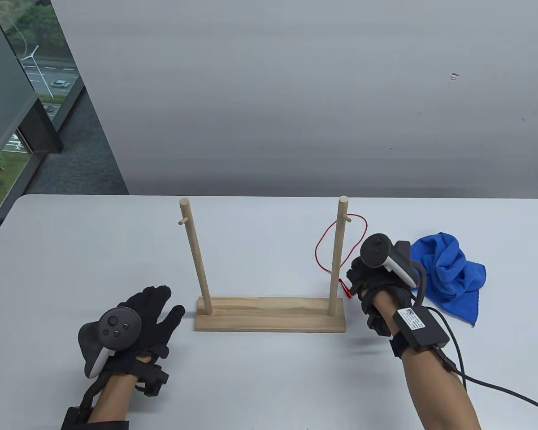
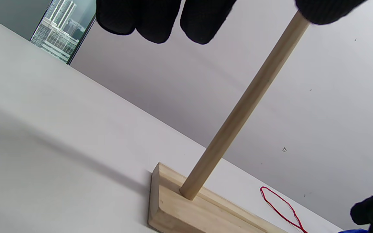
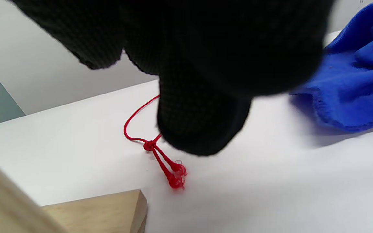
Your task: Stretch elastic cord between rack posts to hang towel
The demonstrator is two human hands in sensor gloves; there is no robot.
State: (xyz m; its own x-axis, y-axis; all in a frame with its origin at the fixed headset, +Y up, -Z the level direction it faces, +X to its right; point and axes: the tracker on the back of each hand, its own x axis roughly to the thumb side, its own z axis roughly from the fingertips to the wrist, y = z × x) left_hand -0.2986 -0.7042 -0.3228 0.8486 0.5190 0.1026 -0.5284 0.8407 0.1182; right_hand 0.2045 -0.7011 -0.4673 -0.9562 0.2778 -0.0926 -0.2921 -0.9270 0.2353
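The wooden rack base (image 1: 269, 316) carries a left post (image 1: 197, 260) and a right post (image 1: 336, 260), each with a small peg near the top. A red elastic cord (image 1: 319, 255) hangs as a loop from the right post's peg. Its knotted end (image 3: 149, 145) lies on the table by the base corner (image 3: 102, 210). My right hand (image 1: 356, 282) is beside the right post's foot, and its fingertips (image 3: 202, 123) pinch the cord just above the knot. My left hand (image 1: 166, 304) is open by the base's left end, fingers (image 2: 154, 19) near the left post (image 2: 248, 103). The blue towel (image 1: 448, 268) lies crumpled on the right.
The white table's (image 1: 94, 251) far edge meets a grey wall behind the rack. A black cable (image 1: 497, 385) trails from my right wrist to the lower right. The towel (image 3: 358, 81) lies just beyond my right hand.
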